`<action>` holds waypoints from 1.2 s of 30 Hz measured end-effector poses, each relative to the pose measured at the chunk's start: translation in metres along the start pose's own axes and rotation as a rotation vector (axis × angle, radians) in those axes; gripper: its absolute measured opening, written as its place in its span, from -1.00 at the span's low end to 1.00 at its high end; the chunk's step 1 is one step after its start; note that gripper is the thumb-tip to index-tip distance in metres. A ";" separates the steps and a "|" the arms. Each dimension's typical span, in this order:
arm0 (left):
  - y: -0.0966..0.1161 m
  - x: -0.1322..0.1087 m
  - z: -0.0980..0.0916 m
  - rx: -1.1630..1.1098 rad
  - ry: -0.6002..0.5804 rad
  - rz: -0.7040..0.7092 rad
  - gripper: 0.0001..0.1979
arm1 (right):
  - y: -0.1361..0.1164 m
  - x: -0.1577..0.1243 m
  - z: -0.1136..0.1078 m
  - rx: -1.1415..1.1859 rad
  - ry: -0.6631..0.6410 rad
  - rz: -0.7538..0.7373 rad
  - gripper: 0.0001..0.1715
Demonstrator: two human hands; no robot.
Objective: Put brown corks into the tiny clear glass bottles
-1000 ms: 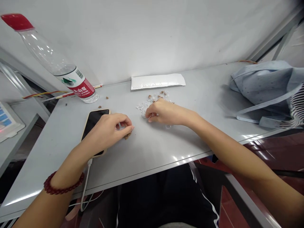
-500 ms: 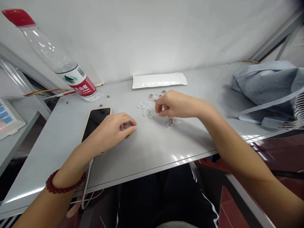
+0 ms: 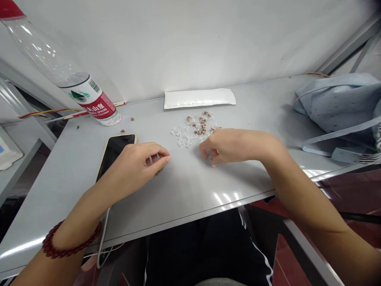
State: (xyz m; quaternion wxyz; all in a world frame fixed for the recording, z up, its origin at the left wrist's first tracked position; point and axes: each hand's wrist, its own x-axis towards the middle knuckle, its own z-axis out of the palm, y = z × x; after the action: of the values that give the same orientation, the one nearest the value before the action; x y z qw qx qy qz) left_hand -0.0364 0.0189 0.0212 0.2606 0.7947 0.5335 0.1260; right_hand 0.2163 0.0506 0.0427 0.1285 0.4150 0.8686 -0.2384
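My left hand [image 3: 145, 161] rests over the lower part of a dark-screened phone [image 3: 117, 149] and the tabletop. Its thumb and index fingertips are pressed together; whatever they hold, if anything, is too small to name. A small brown bit shows beneath them. At the centre lies a loose spread of clear plastic pieces [image 3: 181, 141], with brown bits [image 3: 202, 126] among and behind them. My right hand [image 3: 224, 147] reaches down at the near right side of this spread. Its fingers are bent and apart around a clear piece, partly hidden under the hand.
A white padded packet [image 3: 199, 99] lies against the wall. At the back left stands a red-capped water bottle [image 3: 101, 105], with brown crumbs [image 3: 122, 131] nearby. A light blue cloth bag [image 3: 336, 103] sits at the right. A white cable [image 3: 104, 234] hangs over the front edge.
My right hand has moved down and nearer, from over the spread to the separate clear piece, uncovering brown bits behind. My left hand keeps its pinch. The view has shifted slightly.
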 end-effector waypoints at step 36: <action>-0.006 0.006 0.028 0.264 0.022 0.360 -0.82 | -0.015 0.034 0.028 0.058 0.260 -0.362 -0.95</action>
State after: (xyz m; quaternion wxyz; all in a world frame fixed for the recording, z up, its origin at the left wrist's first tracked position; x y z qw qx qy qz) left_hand -0.0248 0.0181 -0.0060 0.1219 0.9030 0.3976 0.1084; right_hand 0.1842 0.0504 0.0086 -0.0416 0.2830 0.9310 -0.2267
